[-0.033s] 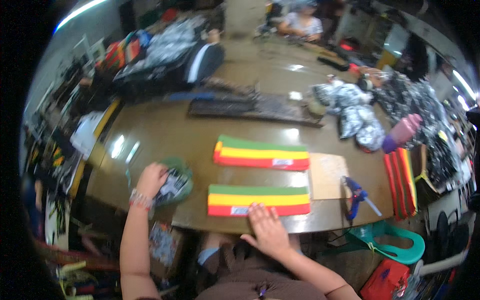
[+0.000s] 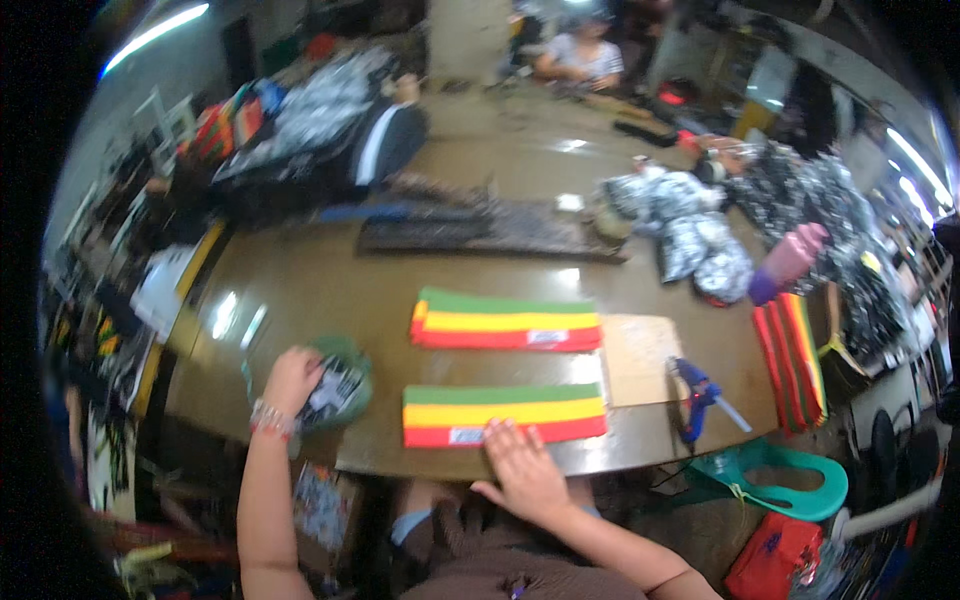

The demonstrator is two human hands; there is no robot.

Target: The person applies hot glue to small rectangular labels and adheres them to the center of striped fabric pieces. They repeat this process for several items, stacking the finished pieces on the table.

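Near the table's front edge lies a folded band of fabric (image 2: 505,412) with green, yellow and red stripes and a small pale label on its red stripe. My right hand (image 2: 528,475) rests flat on its lower edge, fingers stretched out, just right of the label. A second, matching striped band (image 2: 508,321) lies behind it, also labelled. Over to the left, my left hand (image 2: 293,380) reaches to a round green container (image 2: 355,385) holding small dark-and-white labels (image 2: 335,392). Its fingers are bent together at the labels; whatever is between the fingertips is hidden.
A blue glue gun (image 2: 697,396) stands by a tan board (image 2: 640,362) to the right. Beyond are a striped fabric stack (image 2: 788,360), a pink-purple bottle (image 2: 790,262) and plastic-wrapped bundles (image 2: 690,235). A dark long bar (image 2: 490,235) crosses the table. Another person (image 2: 580,60) sits at the far end.
The whole view has shifted a little, so the table and things appear slightly lower and further left. Both hands keep nearly the same places on the band and at the container.
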